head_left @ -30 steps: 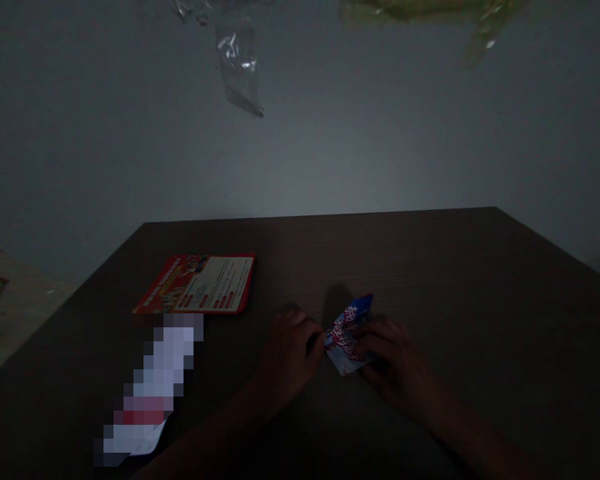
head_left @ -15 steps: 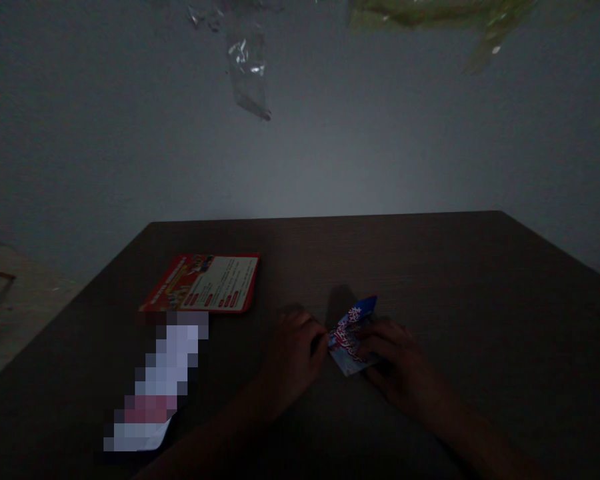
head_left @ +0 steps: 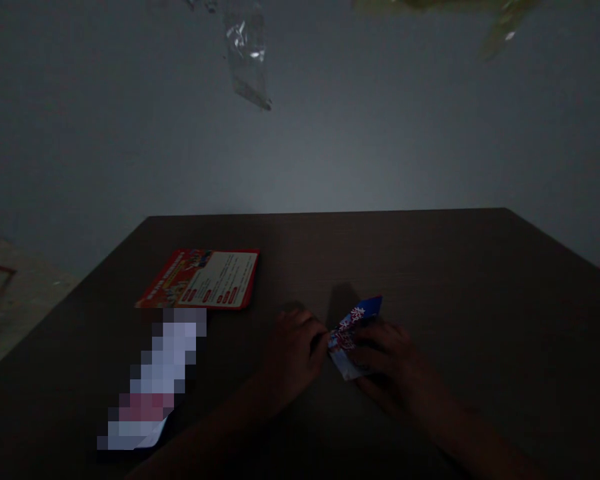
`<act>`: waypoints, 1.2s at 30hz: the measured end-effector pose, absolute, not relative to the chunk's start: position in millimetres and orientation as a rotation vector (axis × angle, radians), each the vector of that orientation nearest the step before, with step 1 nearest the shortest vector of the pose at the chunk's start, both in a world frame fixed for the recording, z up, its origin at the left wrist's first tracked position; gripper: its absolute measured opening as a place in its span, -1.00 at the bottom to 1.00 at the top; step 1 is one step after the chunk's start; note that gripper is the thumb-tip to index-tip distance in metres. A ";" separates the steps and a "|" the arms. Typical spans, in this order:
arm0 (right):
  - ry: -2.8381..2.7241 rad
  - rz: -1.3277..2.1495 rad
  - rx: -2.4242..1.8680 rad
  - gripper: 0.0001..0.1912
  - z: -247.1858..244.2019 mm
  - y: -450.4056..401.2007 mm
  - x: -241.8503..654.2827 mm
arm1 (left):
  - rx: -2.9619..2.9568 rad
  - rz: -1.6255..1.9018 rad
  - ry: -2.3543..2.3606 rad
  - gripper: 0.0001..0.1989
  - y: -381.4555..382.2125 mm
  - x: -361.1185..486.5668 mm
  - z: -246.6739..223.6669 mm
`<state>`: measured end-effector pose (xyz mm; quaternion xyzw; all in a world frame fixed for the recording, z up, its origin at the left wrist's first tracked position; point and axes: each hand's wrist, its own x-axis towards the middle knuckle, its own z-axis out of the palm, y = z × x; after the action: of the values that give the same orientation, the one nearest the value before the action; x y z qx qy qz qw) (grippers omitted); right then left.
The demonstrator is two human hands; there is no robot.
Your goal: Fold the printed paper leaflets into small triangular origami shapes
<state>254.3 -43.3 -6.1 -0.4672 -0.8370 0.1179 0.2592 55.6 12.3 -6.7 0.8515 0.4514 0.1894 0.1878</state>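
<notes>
Between my hands, above the dark table, is a small folded piece of printed paper or card (head_left: 347,363), blue and pale with white and red lettering. My left hand (head_left: 300,350) pinches its left corner between thumb and curled fingers. From the other side my right hand (head_left: 385,357) grips it, fingers across its face and thumb near the lower edge. The upper right corner stands up as a blue point. Dim light hides the exact folds and my fingertips.
A red booklet or flat box (head_left: 220,280) with a printed white panel lies at the table's left. Nearer me is a bright, pixelated phone-like object (head_left: 153,437). The table (head_left: 420,253) meets a grey wall, where a clear plastic piece (head_left: 250,67) hangs.
My right fingers have moved slightly left and further over the printed piece, covering more lettering. It looks more folded and narrower. My left hand keeps its hold, and the view has shifted slightly.
</notes>
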 end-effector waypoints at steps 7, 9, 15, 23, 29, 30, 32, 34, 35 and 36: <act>-2.299 0.312 -1.347 -0.75 -1.4 -42.7 248.1 | 2.401 0.554 1.243 -0.88 12.1 52.8 -8.2; -2.304 0.307 -1.353 -0.75 -0.9 -43.3 247.0 | 2.399 0.567 1.244 -0.88 11.8 52.1 -8.3; -2.308 0.285 -1.345 -0.73 -3.2 -44.8 249.5 | 2.392 0.565 1.246 -0.89 12.1 51.2 -7.6; -2.320 0.313 -1.395 -0.81 -5.2 -43.6 248.2 | 2.354 0.593 1.273 -0.90 11.5 51.5 -10.3; -2.313 0.264 -1.391 -0.81 -7.9 -43.9 253.1 | 2.435 0.632 1.183 -0.86 2.1 45.2 -8.5; -2.314 0.261 -1.384 -0.80 -8.2 -43.8 253.9 | 2.465 0.610 1.155 -0.84 0.2 44.5 -7.6; -2.319 0.268 -1.382 -0.79 -8.4 -43.3 254.8 | 2.513 0.555 1.125 -0.82 -3.0 43.8 -5.7; -2.317 0.279 -1.388 -0.80 -8.2 -42.8 254.3 | 2.539 0.514 1.117 -0.80 -4.5 43.5 -4.1; -2.314 0.280 -1.386 -0.81 -8.1 -42.6 253.7 | 2.545 0.502 1.114 -0.79 -4.6 43.5 -3.4; -2.311 0.279 -1.380 -0.81 -8.1 -42.6 253.0 | 2.549 0.489 1.112 -0.79 -4.5 43.4 -2.9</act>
<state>253.0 -42.6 -8.1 -0.4981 -0.8338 0.1006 0.2159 43.4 -4.5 -2.9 0.8913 0.3888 0.1710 0.1585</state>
